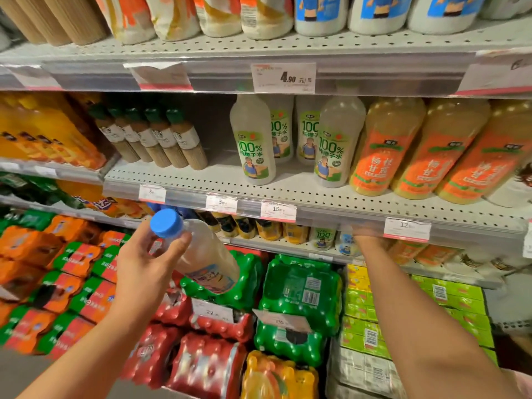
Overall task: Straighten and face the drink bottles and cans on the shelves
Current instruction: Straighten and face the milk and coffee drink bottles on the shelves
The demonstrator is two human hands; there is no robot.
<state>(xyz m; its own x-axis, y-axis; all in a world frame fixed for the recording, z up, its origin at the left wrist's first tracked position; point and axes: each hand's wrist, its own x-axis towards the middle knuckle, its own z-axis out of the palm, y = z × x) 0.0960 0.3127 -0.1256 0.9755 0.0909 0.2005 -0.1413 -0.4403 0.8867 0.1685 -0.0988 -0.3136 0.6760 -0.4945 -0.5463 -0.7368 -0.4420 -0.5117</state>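
Observation:
My left hand [146,263] grips the neck of a cloudy drink bottle with a blue cap [201,254], tilted with its base pointing away to the right, in front of the lower shelf. My right hand [367,234] reaches under the middle shelf edge into the lower shelf; its fingers are blurred and mostly hidden by the shelf rail. On the middle shelf [288,191] stand coconut water bottles [254,145] with green labels, orange-labelled juice bottles [385,156] to their right, and small dark-capped bottles [178,142] to the left.
A bare gap lies on the middle shelf between the small bottles and the coconut water. Shrink-wrapped packs of red [207,367], green [299,295] and orange [37,249] cans are stacked below. Price tags [277,210] hang on the shelf rail. The top shelf [259,41] holds big bottles.

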